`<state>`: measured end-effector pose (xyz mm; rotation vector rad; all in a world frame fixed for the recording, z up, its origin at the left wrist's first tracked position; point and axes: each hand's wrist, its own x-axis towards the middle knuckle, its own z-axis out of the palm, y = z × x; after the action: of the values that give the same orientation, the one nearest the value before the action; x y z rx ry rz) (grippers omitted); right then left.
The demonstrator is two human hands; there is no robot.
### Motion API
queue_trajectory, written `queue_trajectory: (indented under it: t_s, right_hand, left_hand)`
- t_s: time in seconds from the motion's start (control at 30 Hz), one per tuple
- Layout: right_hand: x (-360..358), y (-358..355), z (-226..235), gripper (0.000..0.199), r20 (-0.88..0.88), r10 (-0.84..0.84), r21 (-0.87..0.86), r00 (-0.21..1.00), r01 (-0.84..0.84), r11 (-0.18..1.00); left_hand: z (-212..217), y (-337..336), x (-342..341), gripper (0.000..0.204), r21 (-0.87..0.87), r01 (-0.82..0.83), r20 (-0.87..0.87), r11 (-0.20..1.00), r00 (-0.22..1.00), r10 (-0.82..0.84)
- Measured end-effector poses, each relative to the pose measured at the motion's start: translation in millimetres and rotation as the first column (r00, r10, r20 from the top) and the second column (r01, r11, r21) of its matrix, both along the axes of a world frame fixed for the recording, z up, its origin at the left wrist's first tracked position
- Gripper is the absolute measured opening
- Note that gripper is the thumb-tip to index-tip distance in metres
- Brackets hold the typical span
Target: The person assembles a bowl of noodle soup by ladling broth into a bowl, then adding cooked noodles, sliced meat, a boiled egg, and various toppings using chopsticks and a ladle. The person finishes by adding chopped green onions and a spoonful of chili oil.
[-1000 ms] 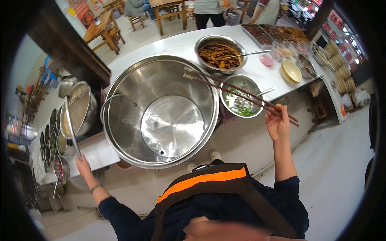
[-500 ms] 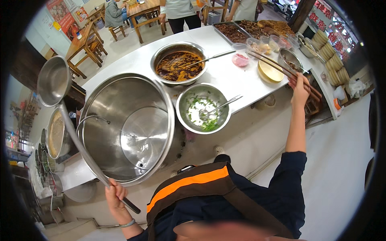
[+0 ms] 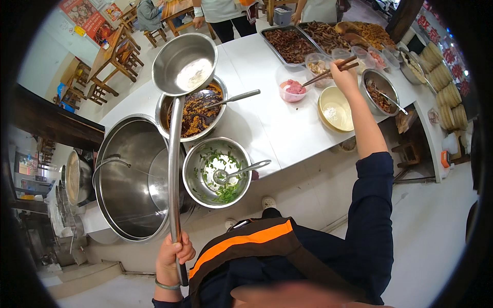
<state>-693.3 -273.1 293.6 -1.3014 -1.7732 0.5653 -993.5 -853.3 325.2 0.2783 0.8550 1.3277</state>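
Note:
My left hand (image 3: 174, 250) is closed round the long handle of a large metal ladle (image 3: 181, 61). Its wide bowl is raised in front of the pot of dark red chili oil (image 3: 191, 120) and hides part of it. My right hand (image 3: 343, 77) grips a pair of brown chopsticks (image 3: 322, 78), their tips at the pink food (image 3: 295, 87) in a clear plastic tub. Nearest below that hand stands a pale yellow bowl (image 3: 335, 107). A steel bowl of chopped green onion (image 3: 226, 194) with a spoon in it is right of the ladle handle.
A big steel pot (image 3: 128, 205) stands at the left. Trays of brown cooked food (image 3: 290, 45), clear tubs (image 3: 317, 62) and a steel bowl with a spoon (image 3: 379, 97) line the far right of the white counter (image 3: 262, 128). Two people stand beyond the counter.
The ladle has swung from the far left to the middle, over the chili oil pot. My right hand has moved left and forward, bringing the chopstick tips to the pink food.

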Motion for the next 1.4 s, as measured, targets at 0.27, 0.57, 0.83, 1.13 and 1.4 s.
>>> queue_trajectory:
  t_s: [0.27, 0.57, 0.83, 1.13, 1.4]
  right_hand:
    - [32, 29, -53, 0.019, -0.421, -0.105, -0.362, 0.901, -0.061, 0.930]
    - [53, -5, -52, 0.019, -0.573, -0.069, -0.319, 0.817, -0.144, 0.937]
    - [22, -34, -68, 0.017, -0.549, 0.009, -0.306, 0.836, -0.211, 0.928]
    - [31, -41, -111, 0.018, -0.663, -0.180, -0.303, 0.726, -0.040, 0.952]
    - [70, -47, -111, 0.021, -0.776, -0.331, -0.398, 0.537, -0.010, 0.918]
  left_hand:
    - [32, 81, 23, 0.026, -0.058, 0.125, -0.006, 0.990, 0.992, -0.126]
    - [36, 142, 38, 0.026, -0.053, 0.249, 0.023, 0.967, 0.969, -0.248]
    - [31, 155, 38, 0.029, -0.108, 0.273, -0.062, 0.956, 0.958, -0.281]
    - [25, 158, 34, 0.022, -0.108, 0.257, -0.055, 0.960, 0.963, -0.264]
    - [18, 164, 33, 0.022, -0.062, 0.240, -0.008, 0.969, 0.971, -0.241]
